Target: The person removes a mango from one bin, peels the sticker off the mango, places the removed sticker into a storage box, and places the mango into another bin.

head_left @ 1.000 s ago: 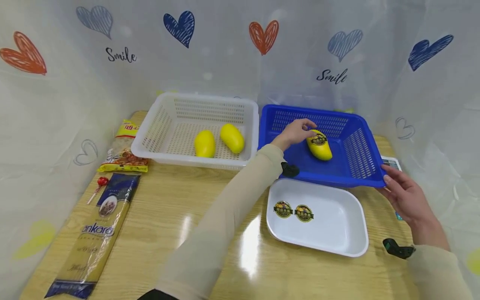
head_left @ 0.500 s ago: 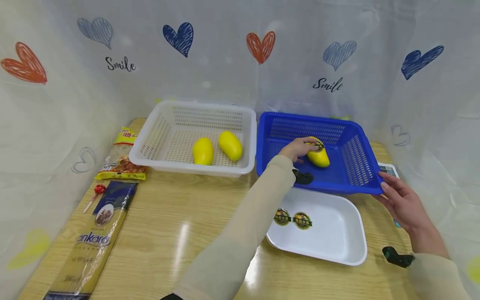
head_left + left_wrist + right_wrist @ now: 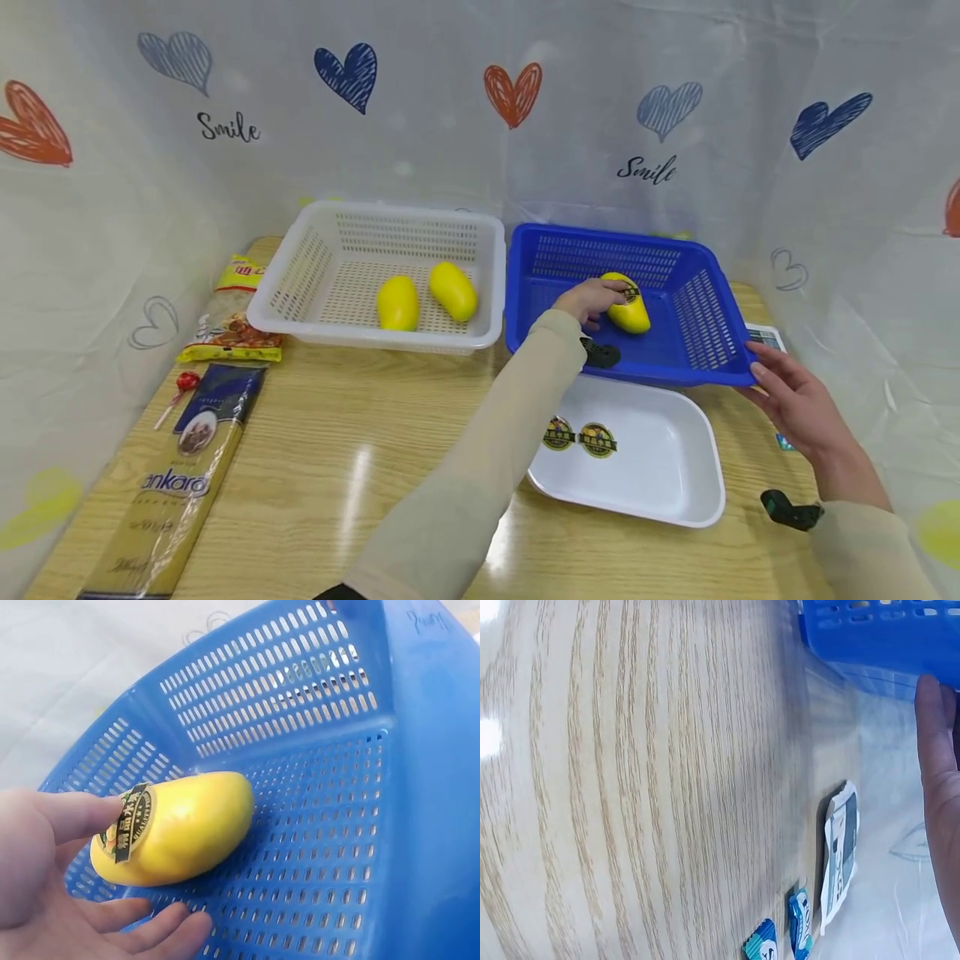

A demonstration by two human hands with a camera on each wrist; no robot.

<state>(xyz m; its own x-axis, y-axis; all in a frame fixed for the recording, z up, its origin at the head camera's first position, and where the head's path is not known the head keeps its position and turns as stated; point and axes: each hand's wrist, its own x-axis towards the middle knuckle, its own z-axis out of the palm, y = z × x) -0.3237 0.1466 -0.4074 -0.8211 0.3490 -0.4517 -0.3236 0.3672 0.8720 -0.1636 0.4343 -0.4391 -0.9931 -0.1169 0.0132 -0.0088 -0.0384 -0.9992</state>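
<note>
A yellow mango with a round black-and-gold sticker lies in the blue basket. My left hand reaches into the basket from the left; in the left wrist view that left hand has its straight thumb pressing on the sticker. The lower fingers spread loosely below the fruit, and the index finger is mostly hidden behind it. My right hand holds the basket's front right corner, its thumb at the rim. Part of this right hand shows beside the basket wall in the right wrist view.
A white perforated basket holds two plain mangoes. In front of the blue basket stands a white tray with two stickers in it. At left lie a pasta bag, a lollipop and a snack bag. Small wrapped packets lie at right.
My left hand has lowered onto the mango from just above its end, covering part of the sticker. The right hand stays at the basket corner. The head view has shifted slightly.
</note>
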